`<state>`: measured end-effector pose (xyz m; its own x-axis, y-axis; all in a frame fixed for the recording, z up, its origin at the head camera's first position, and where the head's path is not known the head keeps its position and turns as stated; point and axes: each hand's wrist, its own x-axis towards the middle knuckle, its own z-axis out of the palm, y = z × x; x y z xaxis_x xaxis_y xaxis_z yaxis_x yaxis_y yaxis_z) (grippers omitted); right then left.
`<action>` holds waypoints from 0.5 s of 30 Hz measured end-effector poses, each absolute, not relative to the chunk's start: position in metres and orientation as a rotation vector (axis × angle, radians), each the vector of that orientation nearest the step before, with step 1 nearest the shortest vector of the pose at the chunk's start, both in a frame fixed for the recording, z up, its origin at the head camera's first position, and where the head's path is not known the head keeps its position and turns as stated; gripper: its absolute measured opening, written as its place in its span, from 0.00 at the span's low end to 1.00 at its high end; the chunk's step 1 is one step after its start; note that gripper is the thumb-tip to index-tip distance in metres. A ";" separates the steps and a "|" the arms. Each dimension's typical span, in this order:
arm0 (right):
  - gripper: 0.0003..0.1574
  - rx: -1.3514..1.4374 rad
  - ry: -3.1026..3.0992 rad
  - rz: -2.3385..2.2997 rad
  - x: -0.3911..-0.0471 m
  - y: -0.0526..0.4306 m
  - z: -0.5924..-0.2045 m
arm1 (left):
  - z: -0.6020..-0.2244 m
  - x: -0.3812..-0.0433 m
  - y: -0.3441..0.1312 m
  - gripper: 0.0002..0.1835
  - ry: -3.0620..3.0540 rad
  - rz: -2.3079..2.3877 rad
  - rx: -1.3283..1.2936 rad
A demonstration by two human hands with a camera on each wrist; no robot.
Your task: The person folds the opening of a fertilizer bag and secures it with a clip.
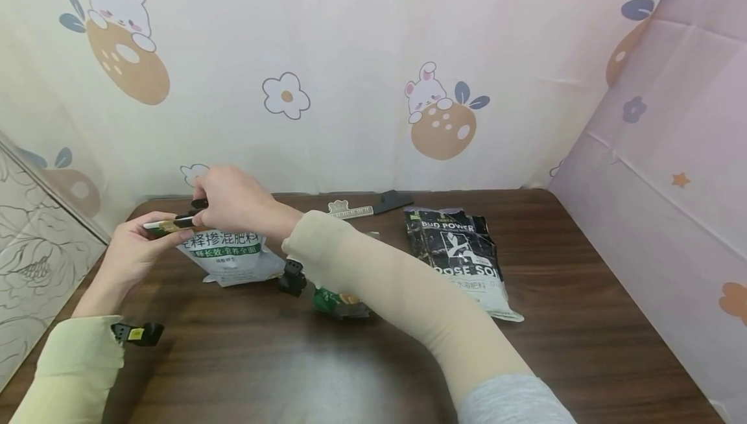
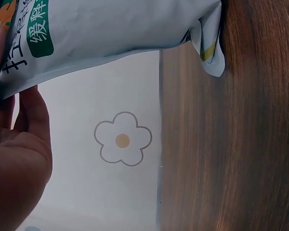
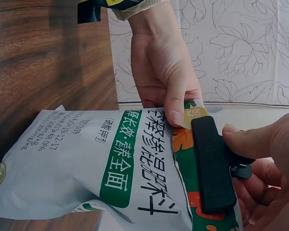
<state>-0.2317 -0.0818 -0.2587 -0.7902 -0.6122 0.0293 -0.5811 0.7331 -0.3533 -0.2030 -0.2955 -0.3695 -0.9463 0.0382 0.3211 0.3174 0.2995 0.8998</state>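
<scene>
Fertilizer bag was held upright at the back-left part of the wooden surface, near the corner. Its pale front was printed with large dark Chinese characters and a green panel with white characters; the top was crossed by a green and orange band, and the body was plump and creased. Along that band a black clip was placed; whether it was fully closed could not be told. The bag's top was pinched by the left hand, with the thumb laid on the front, and the clip was gripped between the thumb and fingers of the right hand.

The bag's contents were hidden. Right of the middle, a black-and-white pouch was laid down, its contents also hidden. A green packet was partly covered by the right sleeve.

Near the back edge, between bag and pouch, a ruled strip with a dark end was laid. The back edge was bordered by a patterned curtain. Wood was seen from the pouch to the right edge, and toward the front; the middle was crossed by the right arm.
</scene>
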 end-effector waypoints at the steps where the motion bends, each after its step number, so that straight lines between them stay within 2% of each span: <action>1: 0.12 -0.978 2.833 -0.537 -0.232 -0.081 -0.259 | -0.369 -0.203 -0.295 0.13 -2.346 -1.678 -0.317; 15: 0.25 -0.969 2.758 -0.730 -0.241 -0.062 -0.267 | -0.372 -0.199 -0.298 0.07 -2.536 -1.582 -0.236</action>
<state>-0.2410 -0.0621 -0.2674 -0.7857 -0.6174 0.0384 -0.5556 0.6770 -0.4827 -0.1986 -0.2976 -0.3718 -0.9775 0.0571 0.2031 0.2075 0.4335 0.8769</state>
